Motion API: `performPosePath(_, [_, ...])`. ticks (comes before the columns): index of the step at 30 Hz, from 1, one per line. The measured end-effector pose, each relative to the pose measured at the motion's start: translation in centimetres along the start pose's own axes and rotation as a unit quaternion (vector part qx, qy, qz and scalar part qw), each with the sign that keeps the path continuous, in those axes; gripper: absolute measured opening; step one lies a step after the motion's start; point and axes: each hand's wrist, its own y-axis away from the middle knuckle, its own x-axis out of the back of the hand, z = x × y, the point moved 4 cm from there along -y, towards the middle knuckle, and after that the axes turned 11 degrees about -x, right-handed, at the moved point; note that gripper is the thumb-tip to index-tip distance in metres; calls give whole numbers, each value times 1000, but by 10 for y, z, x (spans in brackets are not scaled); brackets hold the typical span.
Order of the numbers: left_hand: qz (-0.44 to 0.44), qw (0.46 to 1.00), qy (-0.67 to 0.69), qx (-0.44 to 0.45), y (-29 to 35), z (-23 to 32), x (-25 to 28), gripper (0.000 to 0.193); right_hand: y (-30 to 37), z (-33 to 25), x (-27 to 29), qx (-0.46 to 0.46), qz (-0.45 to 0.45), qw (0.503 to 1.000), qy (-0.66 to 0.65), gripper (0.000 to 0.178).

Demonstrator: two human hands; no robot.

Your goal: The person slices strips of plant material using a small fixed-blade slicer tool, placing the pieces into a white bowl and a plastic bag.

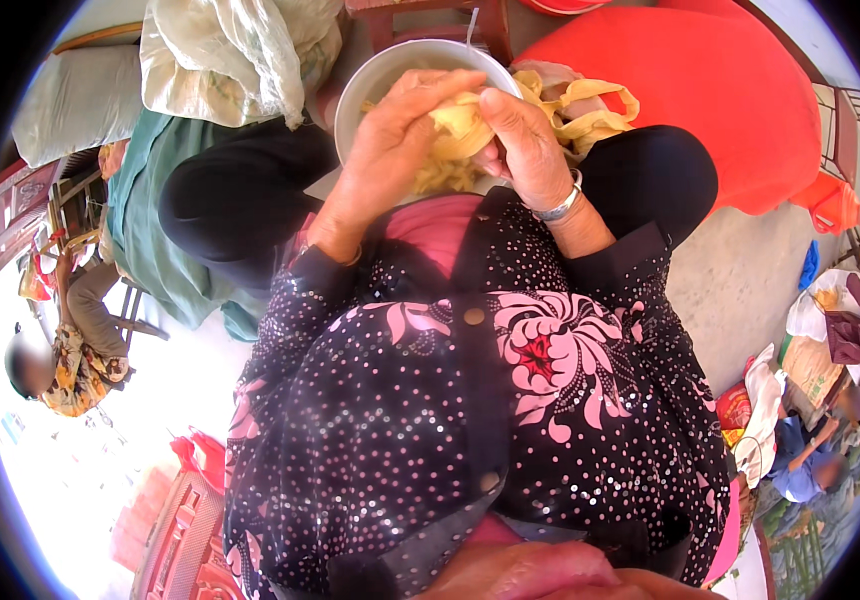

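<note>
Both hands meet over a white bucket [347,108] between my knees. A soft, folded yellow piece [462,124] is between them; I cannot make out its exact kind. My left hand [395,130] holds it from the left, fingers reaching across its top. My right hand [528,145], with a silver bracelet at the wrist, grips it from the right, thumb up. Below the hands, loose yellow bits [440,178] lie in the bucket. Just right of the bucket are limp yellow strips [595,110], partly looped.
A red cloth-like cover [690,90] spreads at the far right. Whitish sacks [225,60] stand at the far left, above a green cloth [165,220]. A dark red wooden stool [420,22] is behind the bucket. Other people are at the left and right edges.
</note>
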Motion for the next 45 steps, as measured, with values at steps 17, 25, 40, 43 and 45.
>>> performPosePath(17, [111, 971, 97, 191, 3, -6, -14, 45, -5, -13, 7, 206, 178, 901, 337, 35])
performPosePath(25, [160, 858, 426, 237, 3, -13, -26, 48, 1, -9, 12, 90, 183, 960, 194, 33])
performPosePath(40, [185, 834, 482, 195, 0, -27, 2, 58, 18, -12, 43, 164, 202, 912, 317, 25])
performPosePath(43, [154, 890, 360, 233, 8, -31, -1, 54, 17, -10, 40, 112, 188, 920, 325, 23])
performPosePath(45, [131, 917, 284, 248, 12, -33, 0, 47, 16, -3, 39, 54, 181, 934, 302, 22])
